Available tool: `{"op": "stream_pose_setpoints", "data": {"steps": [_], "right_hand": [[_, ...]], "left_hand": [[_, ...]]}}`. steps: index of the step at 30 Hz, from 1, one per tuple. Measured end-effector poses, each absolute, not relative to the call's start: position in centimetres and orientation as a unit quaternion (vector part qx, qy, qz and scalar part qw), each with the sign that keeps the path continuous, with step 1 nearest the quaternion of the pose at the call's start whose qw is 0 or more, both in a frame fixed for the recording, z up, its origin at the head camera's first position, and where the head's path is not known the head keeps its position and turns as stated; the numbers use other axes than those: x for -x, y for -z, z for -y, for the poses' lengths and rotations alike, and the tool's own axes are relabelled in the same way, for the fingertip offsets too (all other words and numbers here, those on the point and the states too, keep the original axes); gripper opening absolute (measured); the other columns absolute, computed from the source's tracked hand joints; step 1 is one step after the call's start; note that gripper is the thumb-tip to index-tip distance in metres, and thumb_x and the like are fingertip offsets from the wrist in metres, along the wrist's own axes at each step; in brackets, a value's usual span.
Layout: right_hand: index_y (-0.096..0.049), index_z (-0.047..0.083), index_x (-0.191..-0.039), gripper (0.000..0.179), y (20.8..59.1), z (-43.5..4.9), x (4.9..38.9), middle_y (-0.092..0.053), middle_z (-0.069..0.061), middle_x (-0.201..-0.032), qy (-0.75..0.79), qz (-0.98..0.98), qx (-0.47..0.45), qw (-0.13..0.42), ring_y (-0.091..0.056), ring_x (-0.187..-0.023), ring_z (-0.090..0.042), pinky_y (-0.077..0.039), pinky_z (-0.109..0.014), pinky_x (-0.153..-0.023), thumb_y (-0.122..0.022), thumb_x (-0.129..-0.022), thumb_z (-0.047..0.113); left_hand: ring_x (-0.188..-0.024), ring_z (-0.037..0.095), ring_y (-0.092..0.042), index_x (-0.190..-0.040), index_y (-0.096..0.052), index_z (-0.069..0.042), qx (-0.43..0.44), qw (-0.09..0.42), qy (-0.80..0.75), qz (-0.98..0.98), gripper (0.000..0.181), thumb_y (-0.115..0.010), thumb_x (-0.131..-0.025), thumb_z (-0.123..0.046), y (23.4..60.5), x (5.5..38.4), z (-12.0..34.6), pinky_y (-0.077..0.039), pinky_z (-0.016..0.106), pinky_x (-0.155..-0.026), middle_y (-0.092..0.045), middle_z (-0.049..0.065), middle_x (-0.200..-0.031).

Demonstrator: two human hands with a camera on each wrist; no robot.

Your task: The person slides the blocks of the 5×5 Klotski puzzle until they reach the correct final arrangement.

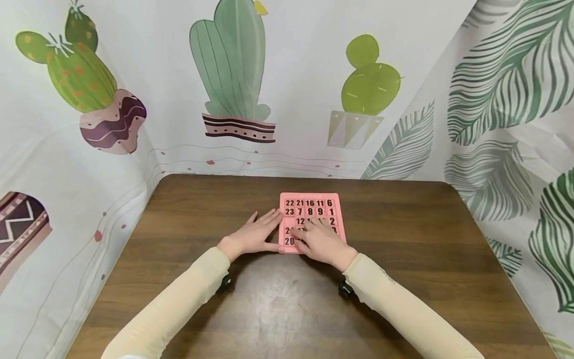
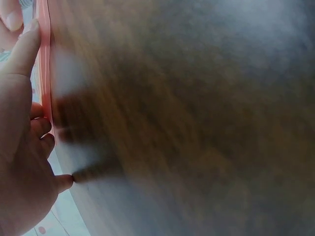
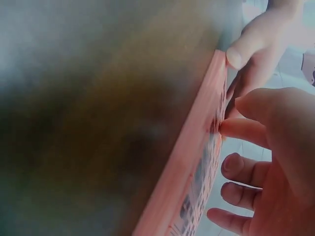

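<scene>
Surface: dark brown wood-grain tabletop [image 1: 412, 229], rounded far corners, pale glare toward its near middle
Backdrop: white printed sheeting [image 1: 305, 65] behind the tabletop and along both sides
Left print: orange-spotted green cactus [image 1: 80, 75] in a pink-and-purple pot [image 1: 112, 123]
Middle print: tall blue-green ribbed cactus [image 1: 237, 65] over a dark-striped pink pot [image 1: 239, 128]
Right print: lime-green two-lobed cactus [image 1: 369, 89] in a pale triangle-patterned pot [image 1: 354, 129]
Far right: green and grey striped leaves [image 1: 506, 85]

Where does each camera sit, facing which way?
Head: on the head, facing forward and down at the pink rectangular number puzzle on the brown wood-grain table; left hand, right hand and cream sleeves show.
Left wrist: on that wrist, facing the puzzle's edge; left hand shows.
Right wrist: on that wrist, facing the puzzle's edge; both hands show.
Head and right wrist share the puzzle and both hands.
</scene>
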State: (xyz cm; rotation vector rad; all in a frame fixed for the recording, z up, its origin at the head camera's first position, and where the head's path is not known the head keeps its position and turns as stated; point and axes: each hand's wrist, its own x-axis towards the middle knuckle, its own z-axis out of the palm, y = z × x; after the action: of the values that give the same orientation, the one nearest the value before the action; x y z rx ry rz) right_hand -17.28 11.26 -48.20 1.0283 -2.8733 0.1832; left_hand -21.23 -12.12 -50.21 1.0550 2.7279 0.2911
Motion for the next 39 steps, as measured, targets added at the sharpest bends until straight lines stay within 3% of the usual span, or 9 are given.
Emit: {"op": "stream_pose_setpoints", "data": {"steps": [13,17,32,39], "right_hand": [[-0.047,0.025,-0.140,0.047,48.2,-11.3,20.8,-0.057,-0.018,-0.124,-0.056,0.960,-0.273,-0.013,-0.042,-0.126,-0.041,-0.028,-0.058,-0.103,-0.048,-0.094,0.038],[-0.047,0.025,-0.140,0.047,48.2,-11.3,20.9,-0.054,-0.019,-0.130,-0.047,0.962,-0.270,-0.023,-0.041,-0.127,-0.040,-0.027,-0.058,-0.104,-0.048,-0.095,0.039],[-0.062,0.020,-0.126,0.039,47.3,-10.5,19.8,-0.063,-0.012,-0.115,-0.030,0.948,-0.316,0.022,-0.052,-0.110,-0.034,-0.034,-0.052,-0.101,-0.050,-0.094,0.037],[-0.051,0.019,-0.137,0.046,47.7,-10.6,21.8,-0.053,-0.015,-0.133,-0.063,0.960,-0.272,-0.006,-0.041,-0.128,-0.038,-0.028,-0.057,-0.105,-0.048,-0.096,0.038]], "left_hand": [[-0.144,0.021,-0.009,-0.151,-0.015,-0.010,-0.356,0.110,-0.104,-0.922,0.105,-0.048,-0.076,-0.076,49.9,20.9,11.9,-0.010,0.058,-0.109,-0.010,0.006,-0.157],[-0.144,0.020,-0.007,-0.151,-0.013,-0.011,-0.354,0.115,-0.102,-0.923,0.105,-0.048,-0.077,-0.076,50.0,21.0,11.9,-0.009,0.058,-0.110,-0.008,0.005,-0.157],[-0.144,0.019,-0.007,-0.151,-0.014,-0.011,-0.353,0.104,-0.096,-0.925,0.104,-0.048,-0.077,-0.076,49.7,21.2,12.4,-0.010,0.057,-0.110,-0.008,0.005,-0.157],[-0.143,0.022,-0.010,-0.151,-0.016,-0.009,-0.362,0.098,-0.100,-0.922,0.104,-0.050,-0.077,-0.074,49.8,21.0,12.2,-0.011,0.059,-0.109,-0.011,0.008,-0.157]]}}
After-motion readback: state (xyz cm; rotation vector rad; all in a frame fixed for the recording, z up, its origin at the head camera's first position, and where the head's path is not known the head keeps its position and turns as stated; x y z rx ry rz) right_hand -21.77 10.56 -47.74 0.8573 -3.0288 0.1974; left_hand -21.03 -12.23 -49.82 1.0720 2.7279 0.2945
